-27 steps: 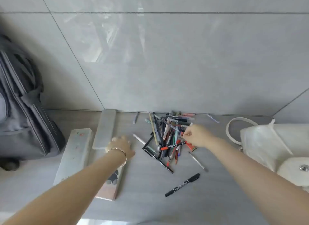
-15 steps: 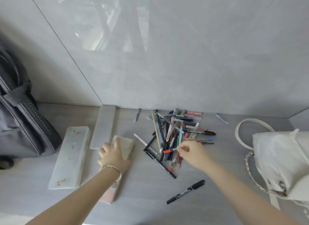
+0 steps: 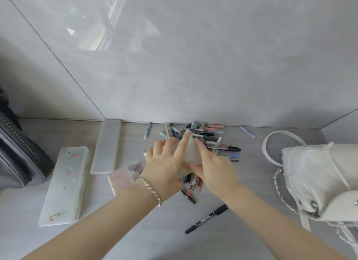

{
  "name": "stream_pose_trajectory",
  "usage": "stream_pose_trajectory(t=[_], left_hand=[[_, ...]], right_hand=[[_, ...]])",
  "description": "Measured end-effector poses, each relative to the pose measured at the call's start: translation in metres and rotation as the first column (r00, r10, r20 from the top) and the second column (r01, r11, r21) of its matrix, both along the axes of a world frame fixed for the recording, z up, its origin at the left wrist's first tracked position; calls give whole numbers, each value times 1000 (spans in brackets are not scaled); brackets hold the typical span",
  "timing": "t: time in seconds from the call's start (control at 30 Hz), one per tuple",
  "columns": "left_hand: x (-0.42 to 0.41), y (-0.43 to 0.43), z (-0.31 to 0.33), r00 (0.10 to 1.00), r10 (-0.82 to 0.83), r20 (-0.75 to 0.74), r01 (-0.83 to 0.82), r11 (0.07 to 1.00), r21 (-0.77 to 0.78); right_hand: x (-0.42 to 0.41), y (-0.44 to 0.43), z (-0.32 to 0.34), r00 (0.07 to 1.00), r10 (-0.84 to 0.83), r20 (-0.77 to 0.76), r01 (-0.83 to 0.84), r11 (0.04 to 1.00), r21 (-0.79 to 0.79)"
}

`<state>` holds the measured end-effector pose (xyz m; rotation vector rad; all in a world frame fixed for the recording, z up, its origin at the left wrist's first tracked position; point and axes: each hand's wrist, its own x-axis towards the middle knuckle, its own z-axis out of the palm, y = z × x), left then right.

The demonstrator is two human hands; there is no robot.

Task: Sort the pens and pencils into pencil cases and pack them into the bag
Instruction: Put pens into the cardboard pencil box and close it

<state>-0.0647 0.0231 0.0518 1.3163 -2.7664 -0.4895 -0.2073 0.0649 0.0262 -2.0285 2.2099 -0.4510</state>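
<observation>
Both hands, left & right, grip pencil case, hiding pen pile centre

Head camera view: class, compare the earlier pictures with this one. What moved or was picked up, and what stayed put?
The left hand lifted the pinkish pencil case off the grey tabletop and swung it right, over the heap of pens. The right hand left the pens and now grips the case too. The two long white cases, loose black marker and white bag stayed put.

1. Soft, even daylight; bright overall.
2. A window reflection glares on the glossy grey tiled wall.
3. Wide-angle bending curves the edges.
4. Motion blur smears the pink translucent pencil case.
</observation>
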Motion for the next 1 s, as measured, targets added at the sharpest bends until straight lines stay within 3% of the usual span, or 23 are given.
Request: stream_pose_trajectory(t=[0.1,0.17,0.2,0.27,0.3,0.37,0.47,0.57,0.63,0.7,0.73,0.77,0.8,0.83,0.87,0.93,1.0], left_hand=[[-2,10,-7,1000,19,-17,-16,986,167],[5,10,-12,998,13,-65,-3,989,149],[11,6,-19,999,2,-55,2,997,77],[22,-3,-29,1000,-6,8,6,999,-33],[27,-7,-28,999,-19,44,19,1000,-14],[35,-14,-23,995,0,101,-7,997,73],[43,-20,-19,979,-35,199,-38,936,349],[41,-22,-15,996,55,69,-85,805,588],[40,-18,-20,969,246,-30,-174,761,624],[40,-17,-29,915,402,-29,-311,751,583],[43,-18,-35,894,449,5,-377,745,549],[47,-19,-42,870,492,35,-435,732,525],[50,-22,-46,842,537,51,-486,714,504],[54,-24,-50,813,579,54,-525,690,497],[57,-26,-53,788,614,54,-560,676,479],[66,-26,-58,760,647,57,-598,663,450],[72,-25,-61,742,668,53,-614,646,453]], right_hand=[[-17,6,-11,998,-43,-56,30,978,-206],[-24,8,-6,967,-207,151,233,954,-188],[-30,8,-2,890,-313,331,350,935,-60],[-46,4,2,602,-447,662,511,852,111],[-54,4,4,498,-472,728,562,815,144],[-63,0,9,386,-469,794,613,774,160],[-65,-5,7,331,-458,825,647,747,155],[-59,-9,3,361,-456,814,673,731,111],[-50,-9,1,362,-444,820,623,769,142],[-41,-6,-1,265,-487,832,527,796,298],[-37,-2,-6,271,-558,784,475,786,396],[-35,5,-14,372,-627,684,417,771,480],[-34,14,-25,534,-659,529,361,744,562],[-33,24,-37,674,-650,350,329,689,646],[-31,34,-47,757,-624,195,325,618,716],[-24,53,-60,814,-580,39,316,498,808],[-12,62,-65,831,-557,-3,319,472,822]])
